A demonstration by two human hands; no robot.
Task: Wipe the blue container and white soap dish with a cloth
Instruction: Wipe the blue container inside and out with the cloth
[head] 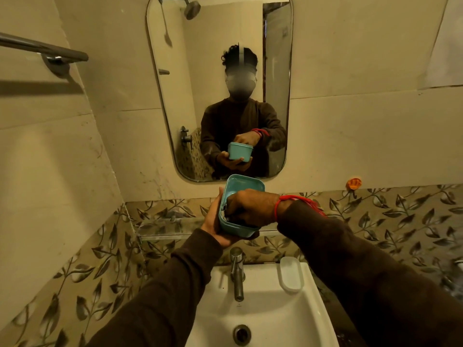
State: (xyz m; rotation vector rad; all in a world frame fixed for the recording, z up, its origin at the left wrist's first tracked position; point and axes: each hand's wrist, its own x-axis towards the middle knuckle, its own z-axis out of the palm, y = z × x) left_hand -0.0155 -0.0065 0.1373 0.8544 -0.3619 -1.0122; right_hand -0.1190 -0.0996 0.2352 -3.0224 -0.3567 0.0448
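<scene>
The blue container is a small rounded-square tub held up over the sink, its open mouth tilted toward me. My left hand cups it from below and from the left side. My right hand reaches into the tub, fingers closed on a dark cloth that shows only as a small crumpled bit inside the rim. A red thread is tied around my right wrist. The white soap dish lies flat on the sink's back right ledge, apart from both hands.
A white sink with a chrome tap and drain sits below my arms. A glass shelf runs under the mirror. A towel bar juts from the left wall. An orange hook sticks to the right wall.
</scene>
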